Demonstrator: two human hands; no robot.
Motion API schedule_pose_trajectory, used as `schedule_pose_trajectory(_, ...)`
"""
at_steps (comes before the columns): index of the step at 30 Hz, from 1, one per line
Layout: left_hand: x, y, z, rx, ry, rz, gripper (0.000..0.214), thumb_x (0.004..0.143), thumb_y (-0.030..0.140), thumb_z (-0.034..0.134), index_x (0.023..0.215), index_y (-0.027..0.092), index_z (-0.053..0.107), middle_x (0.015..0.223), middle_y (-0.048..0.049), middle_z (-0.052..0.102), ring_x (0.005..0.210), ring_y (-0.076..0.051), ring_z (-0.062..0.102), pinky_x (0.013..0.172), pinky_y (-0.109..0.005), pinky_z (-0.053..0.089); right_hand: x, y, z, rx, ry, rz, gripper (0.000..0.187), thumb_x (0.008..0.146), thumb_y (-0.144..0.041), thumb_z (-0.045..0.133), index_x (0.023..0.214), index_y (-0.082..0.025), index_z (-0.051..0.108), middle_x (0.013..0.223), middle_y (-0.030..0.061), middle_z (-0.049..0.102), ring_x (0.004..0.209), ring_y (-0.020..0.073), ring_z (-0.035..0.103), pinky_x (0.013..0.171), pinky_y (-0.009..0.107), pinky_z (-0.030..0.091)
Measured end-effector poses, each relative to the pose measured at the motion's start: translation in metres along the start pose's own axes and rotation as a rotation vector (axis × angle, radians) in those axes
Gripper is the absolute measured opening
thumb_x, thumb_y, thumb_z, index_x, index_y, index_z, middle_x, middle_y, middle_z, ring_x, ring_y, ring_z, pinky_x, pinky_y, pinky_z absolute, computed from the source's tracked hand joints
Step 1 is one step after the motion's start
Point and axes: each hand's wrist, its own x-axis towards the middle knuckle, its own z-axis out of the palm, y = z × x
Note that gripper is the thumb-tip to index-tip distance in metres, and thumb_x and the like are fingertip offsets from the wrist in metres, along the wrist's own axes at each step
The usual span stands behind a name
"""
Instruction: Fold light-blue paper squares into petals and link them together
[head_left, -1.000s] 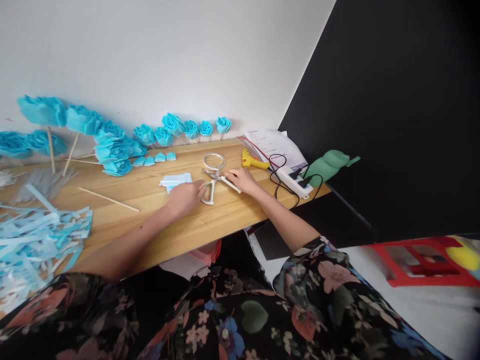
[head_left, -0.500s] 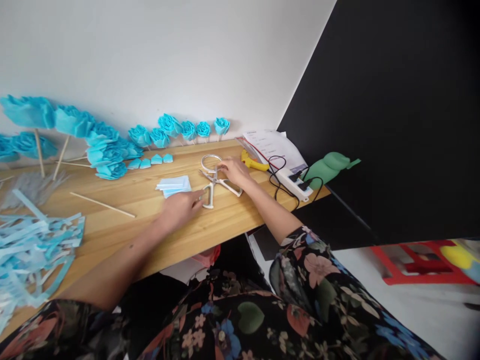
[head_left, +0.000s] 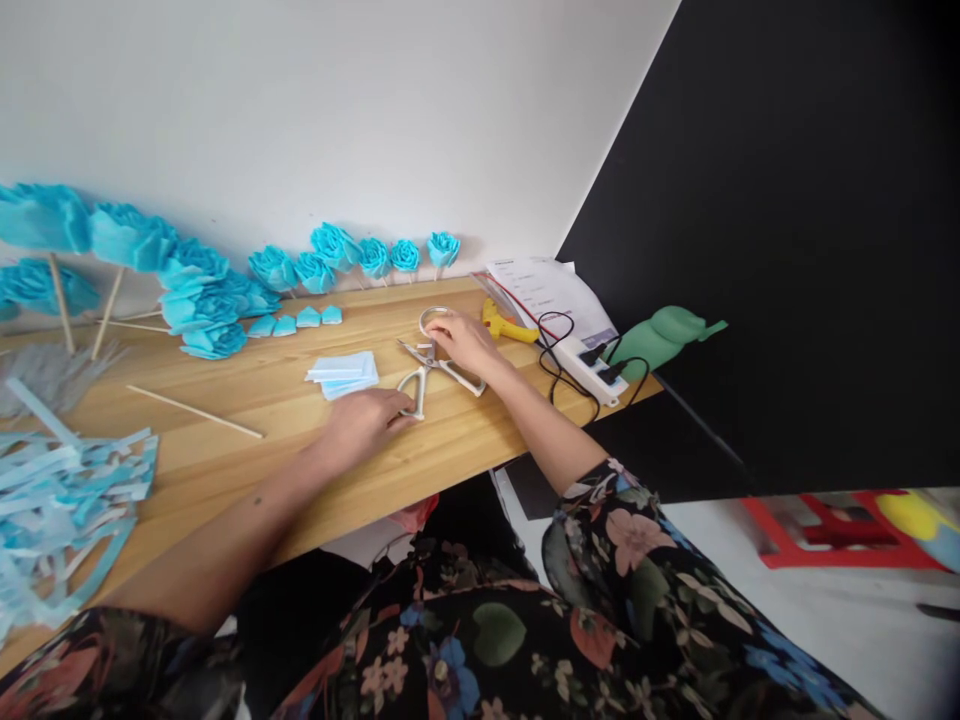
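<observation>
currently, the left hand grips the scissors by 1 handle. the right hand is at the ring, grip unclear

Soft, even light is spread over the tabletop around the fingers. Beyond them, faint shadows are cast on the pale wall; to their right, the dark panel is sunk nearly to black. Farther right, the red frame is blurred, apparently by lens distortion.
</observation>
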Motion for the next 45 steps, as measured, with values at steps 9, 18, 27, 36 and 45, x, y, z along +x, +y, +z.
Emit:
schedule_pose_trajectory(9, 0.0, -0.002, -0.002, -0.024, 0.032, 0.05, 0.027, 0.097, 0.037, 0.051, 0.097, 0.022, 0.074, 0.097, -0.0077, 0.077, 0.09, -0.024, 0.069, 0.069, -0.029, 0.043, 0.021, -0.01, -0.004, -0.14, -0.198, -0.06, 0.031, 0.099, -0.029, 0.048, 0.086, -0.017, 0.074, 0.1, 0.0093, 0.072, 0.09, 0.0192, 0.059, 0.073, 0.029, 0.033)
schedule_pose_trajectory(18, 0.003, -0.011, 0.002, -0.089, 0.054, 0.048, 0.026, 0.094, 0.043, 0.058, 0.093, 0.022, 0.073, 0.092, -0.0073, 0.075, 0.087, -0.024, 0.067, 0.07, -0.03, 0.043, 0.016, 0.0, -0.004, 0.125, -0.221, 0.012, 0.039, 0.103, -0.037, 0.044, 0.088, -0.016, 0.073, 0.09, 0.0047, 0.073, 0.084, 0.0149, 0.06, 0.07, 0.025, 0.033)
schedule_pose_trajectory(27, 0.007, -0.022, 0.005, -0.072, 0.118, 0.066, 0.024, 0.094, 0.041, 0.059, 0.088, 0.02, 0.071, 0.088, -0.0077, 0.072, 0.086, -0.023, 0.065, 0.073, -0.032, 0.043, 0.007, 0.007, 0.005, 0.328, -0.09, 0.076, 0.04, 0.103, -0.035, 0.042, 0.091, -0.014, 0.074, 0.092, 0.0041, 0.073, 0.086, 0.0138, 0.062, 0.079, 0.024, 0.039)
schedule_pose_trajectory(36, 0.008, -0.02, 0.002, -0.08, 0.115, 0.058, 0.021, 0.093, 0.037, 0.06, 0.087, 0.02, 0.07, 0.086, -0.0066, 0.072, 0.084, -0.023, 0.064, 0.071, -0.031, 0.042, -0.004, 0.012, 0.012, 0.533, -0.051, 0.028, 0.049, 0.098, -0.054, 0.047, 0.08, -0.017, 0.074, 0.081, 0.0026, 0.074, 0.078, 0.014, 0.066, 0.075, 0.024, 0.043)
schedule_pose_trajectory(45, 0.006, -0.019, -0.002, -0.134, 0.171, 0.043, 0.023, 0.095, 0.038, 0.057, 0.089, 0.021, 0.071, 0.088, -0.0062, 0.074, 0.082, -0.022, 0.065, 0.07, -0.03, 0.041, -0.005, 0.007, 0.01, 0.608, 0.336, 0.019, 0.056, 0.096, -0.064, 0.043, 0.075, -0.018, 0.068, 0.065, -0.0007, 0.06, 0.063, 0.0125, 0.054, 0.065, 0.026, 0.04)
